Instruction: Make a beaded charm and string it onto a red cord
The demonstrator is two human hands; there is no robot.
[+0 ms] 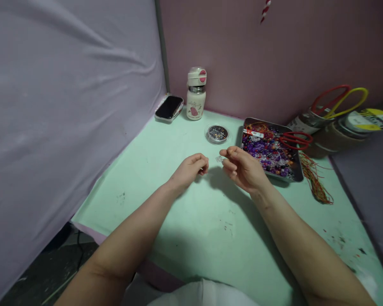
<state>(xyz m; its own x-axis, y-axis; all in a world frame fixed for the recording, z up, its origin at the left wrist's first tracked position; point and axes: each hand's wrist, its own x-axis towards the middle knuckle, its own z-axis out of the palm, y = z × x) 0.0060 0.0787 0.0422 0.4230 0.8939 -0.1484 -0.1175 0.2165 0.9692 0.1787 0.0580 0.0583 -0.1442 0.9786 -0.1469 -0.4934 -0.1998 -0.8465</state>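
Observation:
Over the middle of the table my left hand (195, 166) is closed, thumb against curled fingers. Whatever it pinches is hidden or too fine to see. Facing it on the right, my right hand (244, 168) has thumb and fingertips drawn together in a pinch. A small group of clear beads (218, 159) shows just left of its fingertips, in the gap between the hands; I cannot make out a thread. Behind the right hand stands a metal tray (299, 170) with purple, clear, red and orange beads (264, 151). Red-handled scissors (295, 139) rest across its right side.
A round clear spool case (218, 134) lies beyond the hands. Farther back are a phone (169, 107) and a white bottle (196, 95). To the right stand jars (338, 131), one with red and yellow scissors handles, and a bundle of coloured cords (317, 180). Fabric walls enclose the table.

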